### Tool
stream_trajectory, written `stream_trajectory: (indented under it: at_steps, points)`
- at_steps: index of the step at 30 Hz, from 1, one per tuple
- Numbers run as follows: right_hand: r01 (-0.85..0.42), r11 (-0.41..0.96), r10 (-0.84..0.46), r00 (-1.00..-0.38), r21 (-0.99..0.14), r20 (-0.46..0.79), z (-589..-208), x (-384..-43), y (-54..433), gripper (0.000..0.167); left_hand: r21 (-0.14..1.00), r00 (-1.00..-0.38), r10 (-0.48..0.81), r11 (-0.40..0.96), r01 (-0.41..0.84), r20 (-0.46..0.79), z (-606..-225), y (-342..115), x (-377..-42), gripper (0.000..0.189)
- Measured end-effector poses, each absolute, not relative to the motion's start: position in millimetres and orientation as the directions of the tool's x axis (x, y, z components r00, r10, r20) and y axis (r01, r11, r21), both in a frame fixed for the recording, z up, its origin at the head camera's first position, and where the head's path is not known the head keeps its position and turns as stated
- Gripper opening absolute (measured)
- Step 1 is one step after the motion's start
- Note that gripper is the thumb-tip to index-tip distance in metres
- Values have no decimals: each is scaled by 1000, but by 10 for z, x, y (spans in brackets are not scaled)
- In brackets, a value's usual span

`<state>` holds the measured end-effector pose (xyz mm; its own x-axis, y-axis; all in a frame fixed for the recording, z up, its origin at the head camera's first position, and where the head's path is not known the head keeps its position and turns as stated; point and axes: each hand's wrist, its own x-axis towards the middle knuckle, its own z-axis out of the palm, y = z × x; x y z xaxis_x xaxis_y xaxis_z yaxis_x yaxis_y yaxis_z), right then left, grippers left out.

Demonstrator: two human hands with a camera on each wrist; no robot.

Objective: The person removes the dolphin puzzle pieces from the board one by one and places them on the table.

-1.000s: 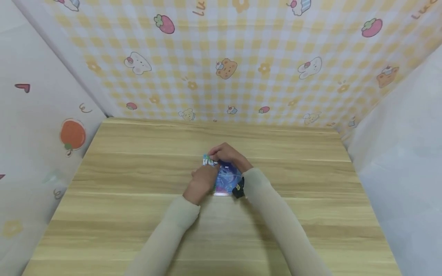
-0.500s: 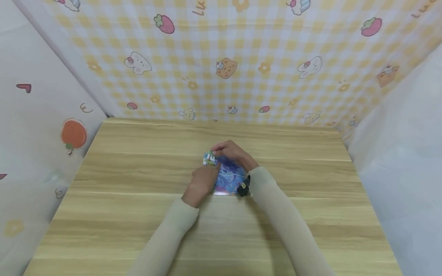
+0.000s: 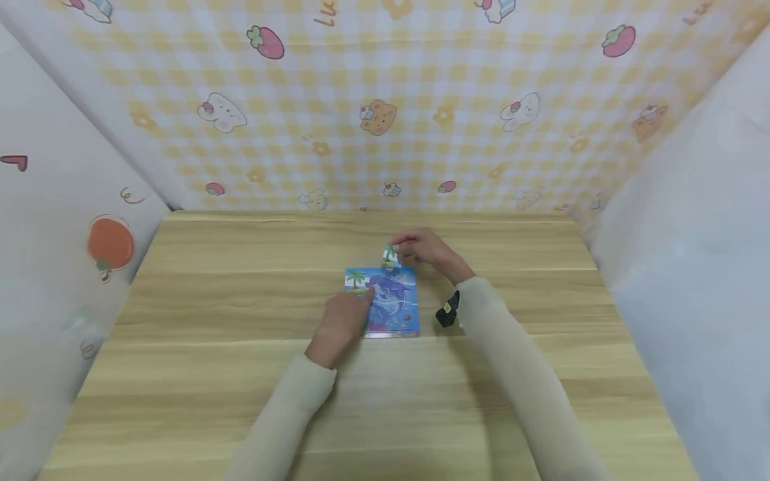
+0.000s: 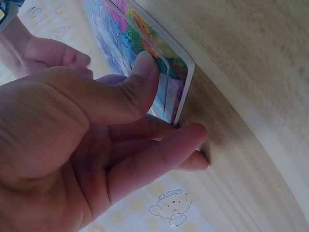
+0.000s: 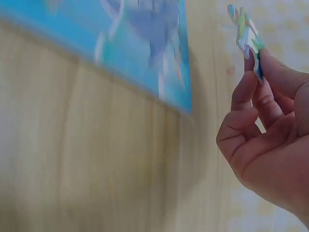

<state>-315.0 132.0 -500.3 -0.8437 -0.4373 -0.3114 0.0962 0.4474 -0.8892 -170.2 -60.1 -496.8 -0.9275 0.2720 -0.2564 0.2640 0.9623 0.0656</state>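
Note:
A blue jigsaw puzzle (image 3: pixel 394 314) with a dolphin picture lies on the wooden table. Its upper left corner shows a palm tree on white. My left hand (image 3: pixel 341 322) holds the puzzle's left side; in the left wrist view the thumb (image 4: pixel 143 65) lies on its face and the other fingers are at its edge. Just past the far edge, my right hand (image 3: pixel 430 250) pinches a puzzle piece (image 3: pixel 391 256) with a palm tree on it. The right wrist view shows this piece (image 5: pixel 250 41) raised between thumb and fingertips, apart from the puzzle.
The wooden table (image 3: pixel 240 294) reaches back to a yellow checked cloth (image 3: pixel 337 120) with cartoon prints. White sheets (image 3: pixel 78 200) hang at both sides. A small black device (image 3: pixel 447 310) sits at the right wrist.
My right hand has lifted the puzzle piece from the puzzle's upper left area and carried it right and away, past the far edge. My left hand stays on the puzzle. The head view has shifted slightly.

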Motion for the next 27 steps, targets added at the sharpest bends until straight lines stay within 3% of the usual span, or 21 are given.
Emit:
stream_trajectory:
  at_steps: [6, 16, 27]
  points:
    - [-8, 554, -416, -869, -833, -268, -5028, -3205, 1600, 16, 80, -927, 274, 962, 262, -256, -4966, -643, -1669, 49]
    - [-15, 712, -267, -930, -702, -251, -5169, -3253, 1882, 13, 90, -929, 267, 963, 252, -255, -5011, -640, -1672, 50]
    - [-136, 766, -297, -942, -628, -158, -5222, -3258, 1894, 13, 103, -935, 278, 960, 261, -222, -5006, -643, -1695, 50]
